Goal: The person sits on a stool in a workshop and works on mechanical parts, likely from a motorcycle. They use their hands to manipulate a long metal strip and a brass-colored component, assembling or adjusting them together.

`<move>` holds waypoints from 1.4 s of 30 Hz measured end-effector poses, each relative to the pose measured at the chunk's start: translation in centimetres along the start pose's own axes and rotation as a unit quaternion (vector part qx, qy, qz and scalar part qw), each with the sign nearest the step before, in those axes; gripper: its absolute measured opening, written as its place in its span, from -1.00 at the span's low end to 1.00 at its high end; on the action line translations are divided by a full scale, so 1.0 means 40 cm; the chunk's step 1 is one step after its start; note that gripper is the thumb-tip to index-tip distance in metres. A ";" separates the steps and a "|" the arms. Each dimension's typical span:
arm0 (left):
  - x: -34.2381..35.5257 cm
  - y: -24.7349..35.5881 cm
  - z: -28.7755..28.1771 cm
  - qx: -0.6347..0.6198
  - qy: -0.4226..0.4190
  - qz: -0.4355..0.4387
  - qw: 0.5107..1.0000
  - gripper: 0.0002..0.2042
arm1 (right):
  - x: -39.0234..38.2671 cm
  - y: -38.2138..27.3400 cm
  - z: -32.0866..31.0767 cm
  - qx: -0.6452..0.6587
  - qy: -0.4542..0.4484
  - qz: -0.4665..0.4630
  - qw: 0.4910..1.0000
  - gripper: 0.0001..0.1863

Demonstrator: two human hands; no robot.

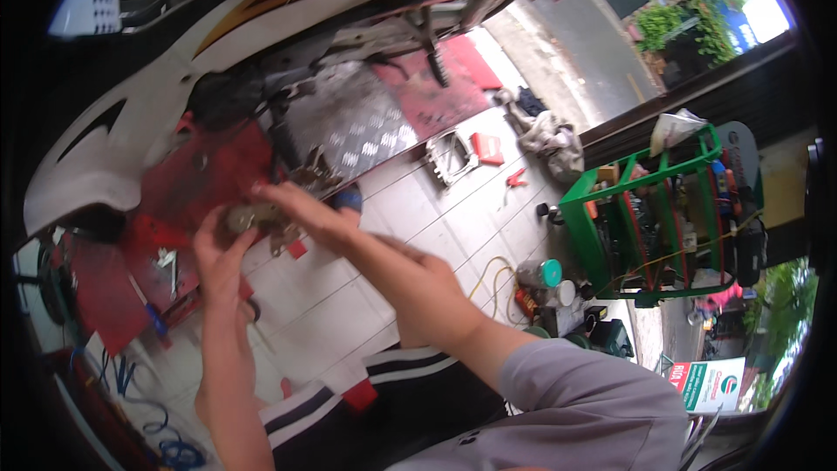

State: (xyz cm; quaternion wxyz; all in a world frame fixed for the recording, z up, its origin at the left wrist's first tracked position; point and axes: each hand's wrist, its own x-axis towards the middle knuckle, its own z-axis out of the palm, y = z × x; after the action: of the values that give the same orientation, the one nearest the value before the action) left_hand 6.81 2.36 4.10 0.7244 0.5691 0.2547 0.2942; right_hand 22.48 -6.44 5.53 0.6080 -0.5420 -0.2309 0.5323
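Loosely, a dull metal part [247, 218] is cupped by the left hand [218, 253], with the thumb laid along its near side and the fingers curled about its left; the grip is closed only as far as the part's bulk allows. Over the part's far side the right hand [305, 208] is held nearly flat, fingers stretched out, and because of blur and overlap it cannot be told whether anything is gripped by it. The part is held in the air, by the edge of the red platform [196, 166] beside the motorbike [113, 157]. If the left thumb were slackened, or the part pushed unevenly from the right, it could be tipped out and dropped onto the tiled floor [384, 283]; any loose piece could be lost likewise. Skin could also be nicked by a rough edge. The left forearm [231, 375] is raised almost straight from the lower edge, while the right forearm [397, 275] is slanted up and leftward from the grey sleeve [593, 401]. Nearby on the platform, a screwdriver [155, 316] is seen.
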 end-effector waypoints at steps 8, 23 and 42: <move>0.001 0.020 0.017 0.046 -0.028 0.047 0.997 -0.57 | -0.026 -0.009 0.024 0.043 0.021 0.084 0.995 -0.58; 0.002 0.047 0.003 0.084 -0.028 0.024 0.996 -0.79 | -0.014 0.023 -0.024 -0.107 -0.043 0.005 0.993 -0.16; -0.009 0.038 0.013 0.102 -0.032 0.034 0.994 -0.73 | -0.015 -0.019 0.015 0.108 -0.030 0.065 0.992 -0.43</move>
State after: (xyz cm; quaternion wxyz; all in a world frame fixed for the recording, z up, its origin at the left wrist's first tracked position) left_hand 6.71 2.02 5.71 0.6597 0.6576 0.2408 0.2728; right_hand 22.07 -6.64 6.57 0.6197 -0.4707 -0.1545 0.6087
